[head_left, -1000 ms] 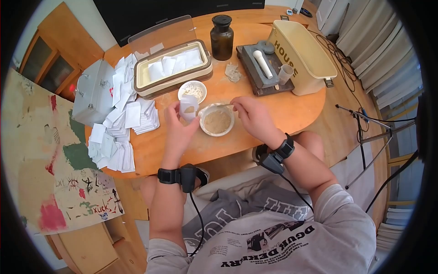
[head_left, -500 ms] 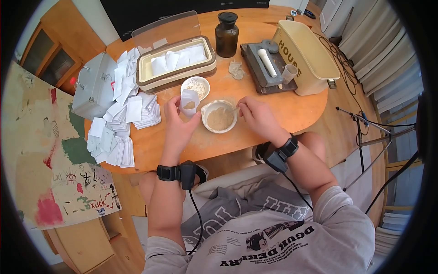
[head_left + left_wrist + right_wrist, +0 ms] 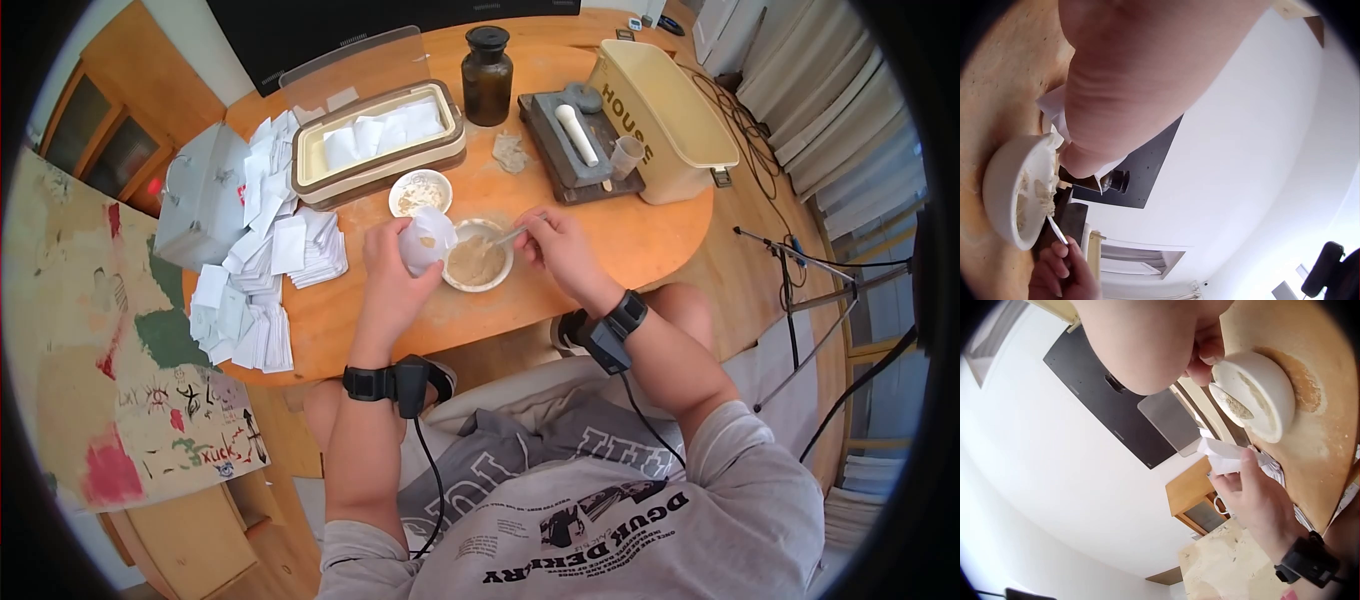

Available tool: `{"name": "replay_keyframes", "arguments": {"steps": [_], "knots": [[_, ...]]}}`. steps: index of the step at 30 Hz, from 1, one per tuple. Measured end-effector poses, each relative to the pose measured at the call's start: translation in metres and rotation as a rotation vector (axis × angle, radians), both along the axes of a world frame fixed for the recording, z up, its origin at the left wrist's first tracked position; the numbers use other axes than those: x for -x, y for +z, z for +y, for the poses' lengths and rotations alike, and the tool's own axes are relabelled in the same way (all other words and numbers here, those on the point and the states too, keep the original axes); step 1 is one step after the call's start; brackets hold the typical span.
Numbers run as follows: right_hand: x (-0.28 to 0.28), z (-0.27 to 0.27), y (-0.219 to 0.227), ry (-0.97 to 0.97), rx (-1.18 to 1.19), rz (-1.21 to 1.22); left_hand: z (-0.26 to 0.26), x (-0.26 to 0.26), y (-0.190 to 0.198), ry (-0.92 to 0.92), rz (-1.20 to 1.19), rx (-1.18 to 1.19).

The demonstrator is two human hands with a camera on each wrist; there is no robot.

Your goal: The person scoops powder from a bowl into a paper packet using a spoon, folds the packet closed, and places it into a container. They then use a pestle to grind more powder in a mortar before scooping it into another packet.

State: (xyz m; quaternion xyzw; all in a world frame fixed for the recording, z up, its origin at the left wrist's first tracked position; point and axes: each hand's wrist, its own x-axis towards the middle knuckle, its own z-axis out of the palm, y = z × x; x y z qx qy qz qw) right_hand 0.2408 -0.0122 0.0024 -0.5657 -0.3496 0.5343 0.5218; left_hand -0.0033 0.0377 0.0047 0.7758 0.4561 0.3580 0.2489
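My left hand (image 3: 392, 285) holds a folded white paper packet (image 3: 428, 240) between thumb and fingers, its mouth tilted toward the white mortar bowl (image 3: 478, 284). A patch of beige powder shows on the paper. My right hand (image 3: 565, 255) pinches the handle of a small spoon (image 3: 508, 236) over the bowl's right side. In the right wrist view the spoon's bowl (image 3: 1235, 405) carries beige powder above the mortar's inside. More beige powder lies in the mortar. Just behind the packet stands a small white bowl (image 3: 421, 193) with pale bits in it.
Piles of white packets (image 3: 318, 248) lie at the left beside a metal case (image 3: 203, 195). Behind are a lidded box (image 3: 378, 160) of papers and a dark jar (image 3: 487, 80). At the right, a scale (image 3: 585, 185) carries a white pestle (image 3: 577, 135), near a cream bin (image 3: 665, 120).
The packet in my left hand has tipped further and moved closer over the mortar's left edge. The spoon has come up from the powder toward the mortar's right rim with my right hand.
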Motion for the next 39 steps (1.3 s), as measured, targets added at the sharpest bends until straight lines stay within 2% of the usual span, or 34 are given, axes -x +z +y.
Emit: {"name": "replay_keyframes", "arguments": {"steps": [8, 11, 13, 14, 17, 19, 21, 22, 23, 24, 26, 27, 29, 30, 32, 36, 38, 39], "knots": [[-0.011, 0.004, 0.036, -0.081, -0.172, 0.061, -0.003, -0.003, 0.000, -0.054, 0.026, 0.057], [0.010, -0.002, 0.039, -0.066, -0.299, -0.062, -0.008, -0.009, 0.003, -0.089, 0.020, 0.082], [0.019, -0.009, 0.036, 0.096, -0.594, -0.577, -0.009, -0.011, 0.003, -0.111, 0.009, 0.101], [0.017, -0.015, 0.038, 0.085, -0.606, -0.623, -0.009, -0.010, 0.001, -0.117, -0.005, 0.104], [0.004, -0.016, 0.036, -0.009, -0.624, -0.679, -0.006, -0.007, -0.010, -0.077, -0.066, 0.128], [0.003, -0.014, 0.036, 0.028, -0.564, -0.740, 0.000, -0.008, -0.017, -0.045, -0.111, 0.140], [0.001, -0.010, 0.030, 0.056, -0.501, -0.798, 0.006, -0.007, -0.020, -0.041, -0.527, 0.265], [0.000, -0.005, 0.016, 0.132, -0.572, -0.839, 0.006, -0.007, -0.017, -0.046, -0.524, 0.266], [0.000, -0.003, 0.008, 0.209, -0.641, -0.880, 0.004, -0.006, -0.010, -0.052, -0.680, 0.362], [-0.001, -0.003, 0.004, 0.203, -0.638, -0.881, 0.004, -0.006, -0.005, -0.058, -0.836, 0.459], [0.001, -0.003, 0.003, 0.360, -0.706, -0.835, 0.004, -0.004, -0.001, -0.067, -0.834, 0.466], [-0.002, -0.005, 0.008, 0.363, -0.706, -0.834, 0.003, -0.003, -0.001, -0.070, -0.835, 0.469], [-0.011, -0.008, 0.029, 0.411, -0.544, -0.830, 0.003, -0.001, 0.000, -0.079, -0.823, 0.468], [-0.012, -0.006, 0.029, 0.417, -0.546, -0.831, 0.003, -0.001, 0.000, -0.092, -0.809, 0.468], [-0.014, -0.005, 0.029, 0.223, -0.599, -0.895, 0.003, -0.001, -0.002, -0.085, -0.763, 0.430], [-0.005, -0.008, 0.017, 0.211, -0.500, -0.888, 0.004, -0.002, -0.005, -0.091, -0.686, 0.363], [-0.001, -0.010, 0.011, 0.238, -0.340, -0.715, 0.005, -0.002, -0.008, -0.091, -0.659, 0.342], [0.001, -0.011, 0.008, 0.239, -0.339, -0.716, 0.005, -0.001, -0.009, -0.091, -0.632, 0.320]]}}
